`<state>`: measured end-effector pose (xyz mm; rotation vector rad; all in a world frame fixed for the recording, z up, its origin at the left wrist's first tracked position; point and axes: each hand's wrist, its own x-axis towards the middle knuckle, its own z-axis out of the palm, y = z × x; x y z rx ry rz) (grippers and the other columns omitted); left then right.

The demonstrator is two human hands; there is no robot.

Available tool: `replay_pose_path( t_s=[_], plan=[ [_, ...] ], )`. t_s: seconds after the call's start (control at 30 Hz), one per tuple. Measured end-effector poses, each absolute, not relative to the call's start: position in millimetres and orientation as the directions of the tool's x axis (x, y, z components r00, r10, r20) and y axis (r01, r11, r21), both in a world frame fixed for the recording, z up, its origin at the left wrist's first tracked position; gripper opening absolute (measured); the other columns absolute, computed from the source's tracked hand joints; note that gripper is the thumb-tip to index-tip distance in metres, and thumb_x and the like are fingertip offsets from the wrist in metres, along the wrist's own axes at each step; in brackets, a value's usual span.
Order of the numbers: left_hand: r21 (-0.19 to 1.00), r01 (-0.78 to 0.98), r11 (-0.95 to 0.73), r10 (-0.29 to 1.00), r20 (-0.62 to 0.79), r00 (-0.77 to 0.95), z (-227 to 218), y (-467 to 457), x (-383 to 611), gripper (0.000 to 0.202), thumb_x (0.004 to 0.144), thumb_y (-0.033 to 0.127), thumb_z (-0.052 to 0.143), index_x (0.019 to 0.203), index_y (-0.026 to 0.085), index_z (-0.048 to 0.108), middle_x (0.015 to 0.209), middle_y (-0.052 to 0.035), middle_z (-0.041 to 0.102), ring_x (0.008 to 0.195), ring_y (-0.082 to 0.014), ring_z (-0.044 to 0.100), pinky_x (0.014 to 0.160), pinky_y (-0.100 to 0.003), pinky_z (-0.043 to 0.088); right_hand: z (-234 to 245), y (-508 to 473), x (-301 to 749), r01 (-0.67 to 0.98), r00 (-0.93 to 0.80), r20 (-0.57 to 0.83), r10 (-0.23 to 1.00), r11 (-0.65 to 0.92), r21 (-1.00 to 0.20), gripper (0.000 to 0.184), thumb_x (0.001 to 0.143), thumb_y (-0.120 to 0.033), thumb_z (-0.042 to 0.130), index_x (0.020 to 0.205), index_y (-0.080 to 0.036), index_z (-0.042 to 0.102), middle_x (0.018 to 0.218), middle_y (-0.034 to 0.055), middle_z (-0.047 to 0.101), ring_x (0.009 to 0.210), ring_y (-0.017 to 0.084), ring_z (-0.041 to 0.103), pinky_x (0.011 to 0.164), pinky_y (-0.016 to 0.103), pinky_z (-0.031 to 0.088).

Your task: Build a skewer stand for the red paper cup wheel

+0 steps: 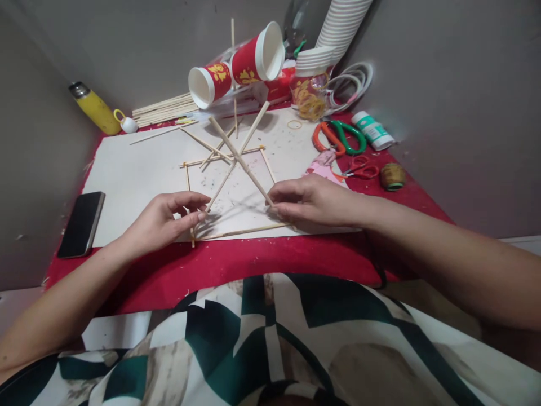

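Observation:
Two wooden sticks cross in an X above the paper. My left hand pinches the lower left end of one stick between thumb and fingers. The lower right end of the other stick is pinched in my right hand. Beneath them lies a four-sided stick frame, its corners overlapping and some bound with yellowish bands. Behind the X, more sticks lie crossed on the white sheet. Whether anything binds the crossing of the X cannot be made out.
Red-and-white paper cups stand at the back beside a stick bundle. A phone and yellow bottle are left. Scissors, a glue bottle and a twine spool lie right. Rubber bands sit near the cups.

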<state>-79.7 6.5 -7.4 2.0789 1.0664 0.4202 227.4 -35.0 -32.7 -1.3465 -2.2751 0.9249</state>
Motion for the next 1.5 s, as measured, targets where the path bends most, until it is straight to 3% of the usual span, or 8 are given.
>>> replay_pose_path(
  t_s=[0.33, 0.53, 0.7, 0.97, 1.13, 1.27, 1.5],
  plan=[
    [0.701, 0.595, -0.392, 0.760, -0.117, 0.639, -18, -1, -79, 0.026, 0.086, 0.035, 0.063, 0.101, 0.017, 0.073, 0.088, -0.0043, 0.074, 0.076, -0.0157, 0.066, 0.070, -0.025, 0.053, -35, -38, 233, 0.654, -0.504, 0.018, 0.864, 0.394, -0.646, 0.016, 0.087, -0.031, 0.052, 0.083, -0.018, 0.061, 0.080, 0.0042, 0.065, 0.074, 0.016, 0.058, 0.071, 0.027, 0.043],
    [0.705, 0.584, -0.402, 0.736, -0.130, 0.664, -19, -5, -80, 0.024, 0.087, 0.036, 0.061, 0.094, 0.016, 0.072, 0.084, -0.0056, 0.072, 0.068, -0.0146, 0.063, 0.063, -0.025, 0.051, -40, -45, 234, 0.742, -0.534, -0.026, 0.845, 0.454, -0.493, 0.025, 0.093, -0.035, 0.045, 0.083, -0.018, 0.061, 0.084, 0.0085, 0.064, 0.076, 0.019, 0.058, 0.069, 0.030, 0.041],
    [0.607, 0.637, -0.475, 0.749, -0.102, 0.655, -20, -10, -85, 0.023, 0.088, 0.035, 0.059, 0.095, 0.017, 0.071, 0.086, -0.0062, 0.070, 0.070, -0.0149, 0.061, 0.063, -0.026, 0.047, -52, -53, 238, 0.829, -0.484, -0.014, 0.875, 0.453, -0.329, 0.028, 0.095, -0.037, 0.043, 0.087, -0.019, 0.064, 0.088, 0.0096, 0.064, 0.080, 0.021, 0.059, 0.075, 0.033, 0.040],
    [0.537, 0.692, -0.482, 0.780, -0.096, 0.618, -27, -14, -84, 0.027, 0.085, 0.042, 0.064, 0.091, 0.017, 0.071, 0.087, -0.0063, 0.064, 0.070, -0.0149, 0.058, 0.064, -0.027, 0.045, -58, -56, 238, 0.838, -0.463, -0.025, 0.886, 0.428, -0.338, 0.028, 0.096, -0.034, 0.045, 0.092, -0.018, 0.068, 0.092, 0.0108, 0.068, 0.081, 0.022, 0.061, 0.077, 0.035, 0.041],
    [0.569, 0.679, -0.464, 0.796, -0.069, 0.602, -33, -4, -79, 0.021, 0.088, 0.032, 0.059, 0.081, 0.016, 0.070, 0.080, -0.0050, 0.065, 0.070, -0.0139, 0.058, 0.064, -0.026, 0.045, -57, -49, 233, 0.845, -0.441, -0.003, 0.898, 0.414, -0.340, 0.026, 0.095, -0.034, 0.046, 0.088, -0.019, 0.067, 0.088, 0.0096, 0.068, 0.080, 0.021, 0.062, 0.072, 0.032, 0.043],
    [0.621, 0.674, -0.400, 0.830, -0.067, 0.554, -35, 8, -79, 0.022, 0.086, 0.034, 0.061, 0.081, 0.015, 0.071, 0.079, -0.0054, 0.067, 0.067, -0.0139, 0.058, 0.060, -0.026, 0.045, -59, -42, 230, 0.865, -0.393, 0.028, 0.919, 0.379, -0.329, 0.026, 0.093, -0.033, 0.047, 0.085, -0.019, 0.067, 0.083, 0.0090, 0.068, 0.075, 0.021, 0.062, 0.067, 0.031, 0.044],
    [0.749, 0.570, -0.338, 0.734, -0.169, 0.658, -28, 15, -88, 0.024, 0.085, 0.037, 0.061, 0.086, 0.014, 0.071, 0.087, -0.0074, 0.069, 0.075, -0.0165, 0.063, 0.068, -0.028, 0.050, -55, -42, 231, 0.860, -0.394, 0.010, 0.919, 0.373, -0.348, 0.025, 0.090, -0.032, 0.049, 0.081, -0.020, 0.069, 0.081, 0.0071, 0.070, 0.072, 0.019, 0.063, 0.064, 0.030, 0.045]
  ],
)
